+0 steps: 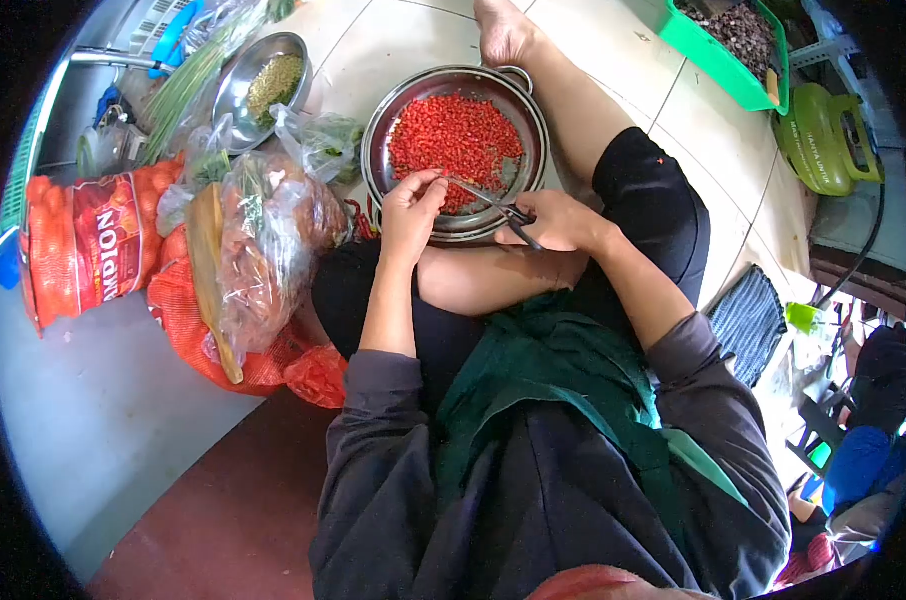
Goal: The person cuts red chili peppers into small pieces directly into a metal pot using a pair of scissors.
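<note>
Over a steel pot (371,138) my left hand (411,212) is closed in a pinch, with a bit of red chili (443,176) showing at its fingertips. My right hand (563,222) is wrapped around the black handles of a pair of scissors (488,196). The blades point left and reach close to the left fingertips. Below them, small pieces of chopped red chili (453,135) fill much of the pot's bottom. The pot sits on the floor in front of my crossed legs, and my fingers hide part of its near rim.
To the left lie a red net sack (103,240), a clear plastic bag (263,260) and a wooden board (208,270). A metal bowl (235,85) of greenish pieces stands behind them. At right are a green crate (713,70), a green gas cylinder (818,140) and another person (863,460).
</note>
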Tool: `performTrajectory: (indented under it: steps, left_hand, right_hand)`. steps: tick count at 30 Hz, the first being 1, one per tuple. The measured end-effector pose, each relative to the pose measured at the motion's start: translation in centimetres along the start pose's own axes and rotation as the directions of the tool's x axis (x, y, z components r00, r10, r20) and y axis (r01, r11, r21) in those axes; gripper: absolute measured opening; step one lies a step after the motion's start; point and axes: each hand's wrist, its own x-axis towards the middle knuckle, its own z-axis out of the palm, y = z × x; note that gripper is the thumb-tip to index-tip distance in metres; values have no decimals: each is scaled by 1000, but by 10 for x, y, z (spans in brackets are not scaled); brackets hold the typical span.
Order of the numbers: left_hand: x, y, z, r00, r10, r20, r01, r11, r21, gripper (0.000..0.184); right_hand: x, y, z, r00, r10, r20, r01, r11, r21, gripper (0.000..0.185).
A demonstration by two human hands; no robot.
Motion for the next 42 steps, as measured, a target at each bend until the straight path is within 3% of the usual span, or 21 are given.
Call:
performTrajectory:
  steps: [10, 13, 17, 19, 22, 25, 28, 31, 36, 42]
  left_hand:
    - [-2, -2, 8, 1000, -3, 10, 2, 999, 39, 22]
    - [-3, 0, 9, 1000, 0, 17, -1, 999, 52, 22]
    - [-3, 0, 9, 1000, -7, 18, 5, 996, 91, 22]
    - [-4, 0, 9, 999, -21, 24, 20, 997, 70, 22]
    - [-3, 4, 8, 997, -76, 7, 75, 997, 25, 21]
    - [-1, 1, 6, 996, -88, -8, 87, 996, -35, 21]
    - [-2, 1, 8, 997, -80, -3, 80, 995, -55, 18]
    - [-1, -3, 8, 998, -61, 25, 62, 997, -51, 16]
    - [2, -7, 7, 995, -71, 67, 72, 997, -19, 16]
    - [2, 0, 8, 995, -98, -6, 97, 992, -82, 15]
  right_hand:
    - [6, -3, 0, 998, 22, -66, -24, 999, -27, 54]
    - [6, -5, -1, 996, 47, -77, -55, 993, -108, 54]
    - [12, 10, 5, 990, -19, -136, -1, 990, -144, 51]
    - [12, 13, 6, 985, -52, -163, 32, 992, -119, 49]
    - [11, 13, 3, 985, -56, -166, 56, 998, -3, 63]
    - [6, 7, -1, 990, 38, -139, -46, 997, -57, 64]
    - [7, 10, 3, 992, -8, -123, -4, 996, -93, 64]
    - [7, 7, 4, 989, -21, -148, 8, 996, -85, 45]
    - [13, 17, 8, 986, -37, -163, 22, 995, -93, 46]
    - [8, 16, 4, 986, -44, -164, 31, 996, -79, 47]
